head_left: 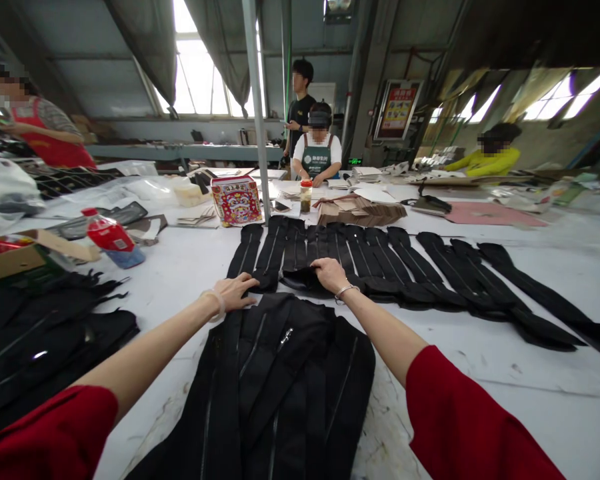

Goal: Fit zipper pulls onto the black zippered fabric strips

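Across the white table (540, 393) runs a row of black zippered fabric strips (370, 257), laid side by side and overlapping. My left hand (234, 293) rests with outstretched fingers at the near end of the leftmost strips. With closed fingers, my right hand (330, 275) grips the lifted near edge of a black zippered fabric strip (300, 275). Closest to me, between my forearms, lies a heap of similar black zippered pieces (290, 380); a silver zipper pull shows near its top.
More black zippered fabric (45, 347) lies at left, by a cardboard box (15, 263) and a red-labelled bottle (113, 239). Behind the row stand a colourful printed box (237, 201), a jar (305, 197) and a metal pole (257, 100). Several people are farther back.
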